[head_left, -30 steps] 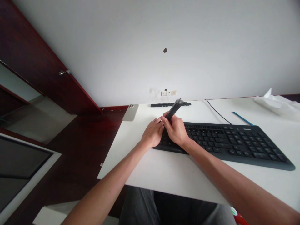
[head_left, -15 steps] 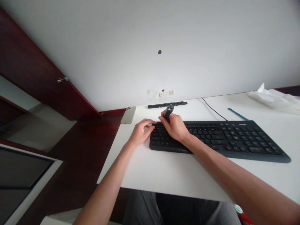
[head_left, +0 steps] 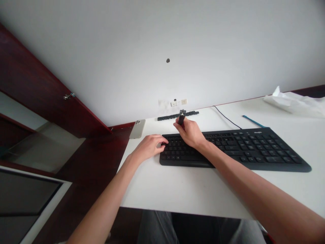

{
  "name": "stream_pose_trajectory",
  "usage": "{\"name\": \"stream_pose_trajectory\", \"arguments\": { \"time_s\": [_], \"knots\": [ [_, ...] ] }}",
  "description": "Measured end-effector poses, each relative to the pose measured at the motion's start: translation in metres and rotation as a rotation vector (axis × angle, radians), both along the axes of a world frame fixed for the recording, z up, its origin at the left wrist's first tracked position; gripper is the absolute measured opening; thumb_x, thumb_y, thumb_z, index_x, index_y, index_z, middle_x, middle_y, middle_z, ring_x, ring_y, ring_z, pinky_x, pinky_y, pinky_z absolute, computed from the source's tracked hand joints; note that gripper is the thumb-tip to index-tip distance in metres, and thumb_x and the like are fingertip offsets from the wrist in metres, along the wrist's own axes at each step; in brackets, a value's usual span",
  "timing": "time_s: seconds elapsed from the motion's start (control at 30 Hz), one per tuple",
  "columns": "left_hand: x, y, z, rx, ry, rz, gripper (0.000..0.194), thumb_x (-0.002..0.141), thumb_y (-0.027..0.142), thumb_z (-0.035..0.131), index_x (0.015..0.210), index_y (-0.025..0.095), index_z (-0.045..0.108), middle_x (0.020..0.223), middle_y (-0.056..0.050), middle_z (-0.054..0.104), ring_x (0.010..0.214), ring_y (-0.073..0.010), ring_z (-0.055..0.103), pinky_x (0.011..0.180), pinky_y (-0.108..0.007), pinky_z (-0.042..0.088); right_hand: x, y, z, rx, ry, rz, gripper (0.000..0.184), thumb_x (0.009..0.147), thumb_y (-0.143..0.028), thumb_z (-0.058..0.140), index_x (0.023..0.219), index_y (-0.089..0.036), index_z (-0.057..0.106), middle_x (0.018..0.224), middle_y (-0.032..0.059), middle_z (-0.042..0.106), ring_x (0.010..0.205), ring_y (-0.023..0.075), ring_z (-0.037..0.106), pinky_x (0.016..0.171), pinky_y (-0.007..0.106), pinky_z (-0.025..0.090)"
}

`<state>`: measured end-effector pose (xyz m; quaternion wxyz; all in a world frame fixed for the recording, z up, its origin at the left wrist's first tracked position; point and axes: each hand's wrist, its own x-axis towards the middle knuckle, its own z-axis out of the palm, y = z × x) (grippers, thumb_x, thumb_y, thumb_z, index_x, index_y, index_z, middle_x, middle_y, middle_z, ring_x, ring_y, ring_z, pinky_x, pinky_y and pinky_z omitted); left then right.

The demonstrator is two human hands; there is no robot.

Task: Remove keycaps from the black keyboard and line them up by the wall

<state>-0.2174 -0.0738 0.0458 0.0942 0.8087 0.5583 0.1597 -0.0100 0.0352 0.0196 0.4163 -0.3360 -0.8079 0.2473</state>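
Note:
A black keyboard lies on the white table. My left hand is at its upper left corner, index finger and thumb curled together over the end keys. A small dark bit shows between those fingertips, too little to name. Above the keyboard's left half, my right hand grips a short dark tool with a grey metal-looking end, held upright with that end up. Its lower part is hidden by the hand. Behind it, a row of loose black keycaps runs along the wall.
A phone lies face down near the table's left edge. Behind the keyboard are its cable and a thin blue stick. White plastic wrapping sits at the back right. Wall sockets are above the table.
My left hand has drawn slightly left and down, its fingers closing more at the keyboard's corner. The dark tool in my right hand stands more upright. The view has shifted a little.

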Motion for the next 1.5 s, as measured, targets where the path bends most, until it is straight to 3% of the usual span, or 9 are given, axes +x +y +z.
{"name": "stream_pose_trajectory", "arguments": {
  "time_s": [0.17,0.3,0.4,0.57,0.77,0.97,1.17,1.3,1.5],
  "knots": [
    [0.003,0.003,-0.005,0.007,0.000,0.013,0.026,0.083,0.006,0.067,0.101,0.022,0.077,0.099,-0.001,0.077,0.088,-0.0183,0.071,0.084,-0.030,0.053,0.000,0.003,-0.001,-0.018,0.019,-0.003,0.018,0.101,-0.038,0.050,0.097,-0.022,0.056,0.073,0.0037,0.064,0.063,0.0233,0.058,0.066,0.032,0.039],
    [0.001,-0.001,-0.008,0.017,-0.082,0.058,0.025,0.088,0.010,0.067,0.107,0.023,0.077,0.105,-0.001,0.078,0.094,-0.0184,0.072,0.091,-0.031,0.054,-0.001,0.004,-0.002,-0.032,0.037,-0.005,0.017,0.100,-0.038,0.050,0.096,-0.022,0.055,0.074,0.0042,0.064,0.065,0.0233,0.058,0.068,0.032,0.040],
    [-0.002,0.000,-0.004,-0.076,-0.128,0.104,0.026,0.091,0.020,0.073,0.116,0.024,0.077,0.106,-0.003,0.079,0.090,-0.0187,0.072,0.087,-0.031,0.056,-0.001,0.004,-0.004,-0.047,0.067,0.020,0.017,0.100,-0.038,0.051,0.096,-0.022,0.057,0.077,0.0044,0.066,0.068,0.0233,0.060,0.070,0.032,0.041],
    [0.002,0.001,0.000,-0.059,-0.008,0.060,0.012,0.096,0.022,0.070,0.105,0.022,0.077,0.103,-0.003,0.076,0.084,-0.0182,0.071,0.082,-0.031,0.056,-0.001,0.004,-0.007,-0.072,0.068,0.055,0.017,0.100,-0.038,0.053,0.097,-0.022,0.058,0.075,0.0027,0.064,0.066,0.0217,0.057,0.069,0.032,0.041],
    [0.011,-0.011,-0.023,0.128,0.052,0.051,0.015,0.103,0.017,0.056,0.113,0.019,0.067,0.111,-0.007,0.069,0.102,-0.0221,0.068,0.095,-0.038,0.056,-0.003,0.005,-0.011,-0.108,0.067,0.058,0.018,0.100,-0.038,0.053,0.098,-0.021,0.058,0.076,0.0033,0.065,0.068,0.0219,0.059,0.070,0.032,0.041],
    [0.016,-0.017,-0.042,0.246,0.044,0.099,0.018,0.105,0.016,0.051,0.118,0.020,0.063,0.114,-0.009,0.066,0.104,-0.0238,0.066,0.095,-0.042,0.057,-0.004,0.004,-0.012,-0.111,0.080,0.080,0.016,0.101,-0.036,0.053,0.097,-0.021,0.058,0.079,0.0037,0.066,0.070,0.0215,0.059,0.071,0.032,0.042],
    [0.018,-0.017,-0.047,0.281,-0.020,0.112,0.019,0.106,0.017,0.049,0.118,0.021,0.063,0.111,-0.007,0.066,0.103,-0.0222,0.068,0.094,-0.039,0.058,-0.005,0.005,-0.013,-0.109,0.036,0.091,0.014,0.101,-0.034,0.053,0.096,-0.021,0.057,0.079,0.0043,0.066,0.070,0.0218,0.059,0.072,0.033,0.042],
    [0.013,-0.016,-0.049,0.284,-0.035,0.055,0.020,0.106,0.018,0.049,0.120,0.021,0.063,0.112,-0.007,0.066,0.103,-0.0204,0.068,0.095,-0.036,0.058,-0.005,0.006,-0.015,-0.106,0.023,0.107,0.014,0.100,-0.034,0.053,0.096,-0.021,0.057,0.078,0.0036,0.065,0.071,0.0218,0.058,0.072,0.033,0.041],
    [0.006,-0.012,-0.053,0.280,-0.090,0.015,0.019,0.108,0.020,0.047,0.119,0.021,0.063,0.115,-0.008,0.065,0.107,-0.0202,0.067,0.097,-0.036,0.057,-0.005,0.003,-0.009,-0.175,0.032,0.209,0.017,0.098,-0.036,0.055,0.093,-0.020,0.060,0.075,0.0011,0.066,0.068,0.0184,0.058,0.071,0.031,0.041]
  ]
}}
